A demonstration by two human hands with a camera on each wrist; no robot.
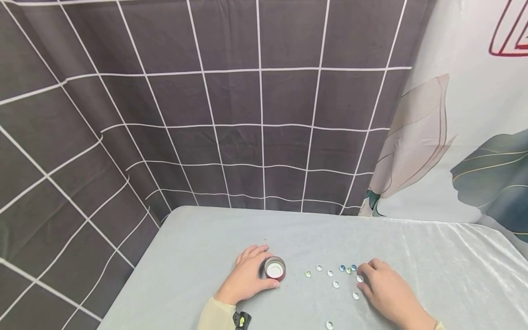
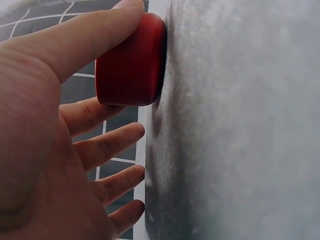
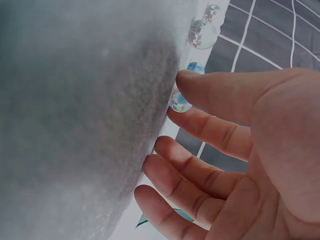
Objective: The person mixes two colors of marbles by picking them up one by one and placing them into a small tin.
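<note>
My left hand (image 1: pixel 246 278) curves its thumb and index finger around a small round red tin (image 1: pixel 275 269), which stands upright on the cloth with its open top showing a white bottom. In the left wrist view, the thumb lies along the smooth side of the tin (image 2: pixel 131 67) while the other fingers spread below it. On the right, my right hand (image 1: pixel 387 291) reaches down to the cloth, thumb and index fingertips on either side of a clear glass marble (image 1: pixel 360 278). That marble (image 3: pixel 180 102) sits between the two fingertips in the right wrist view.
Loose glass marbles are scattered between the hands: a green one (image 1: pixel 308 274), a blue one (image 1: pixel 342 267), and several clear ones, including one (image 1: pixel 329 325) near the bottom edge. Pale cloth (image 1: pixel 231 233) covers the table. A dark gridded curtain (image 1: pixel 235 101) hangs behind.
</note>
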